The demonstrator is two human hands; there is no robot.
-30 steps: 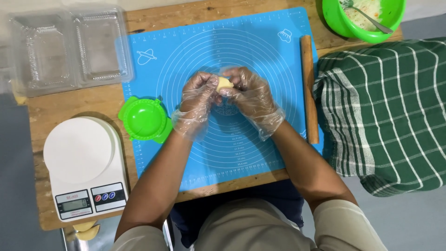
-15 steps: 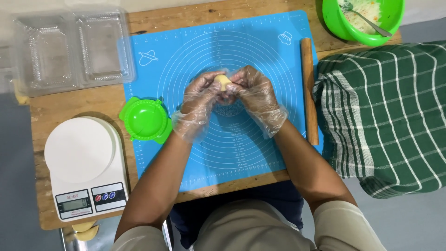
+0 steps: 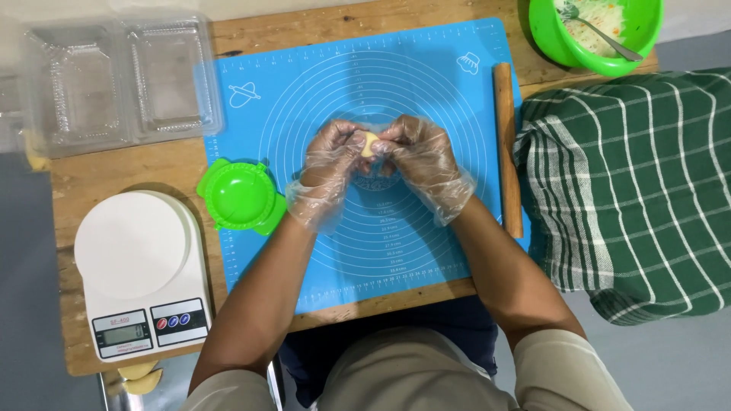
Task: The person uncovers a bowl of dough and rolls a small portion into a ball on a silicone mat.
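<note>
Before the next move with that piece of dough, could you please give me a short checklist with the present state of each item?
1. Dough piece held by both hands over the blue mat: ok.
2. Left hand and right hand covered by clear gloves: ok.
3. Green press mould lying at the mat's left edge beside the left hand: ok.
4. Rolling pin lying apart from the hands, along the mat's right edge: ok.
5. Green bowl holding filling and a utensil: ok.
6. Dough sealed all round: cannot tell.

— What's different from a second ago?
— Little: the gloved left hand (image 3: 329, 169) and right hand (image 3: 421, 160) have closed tighter around the pale dough piece (image 3: 370, 142), fingertips shifted.
</note>
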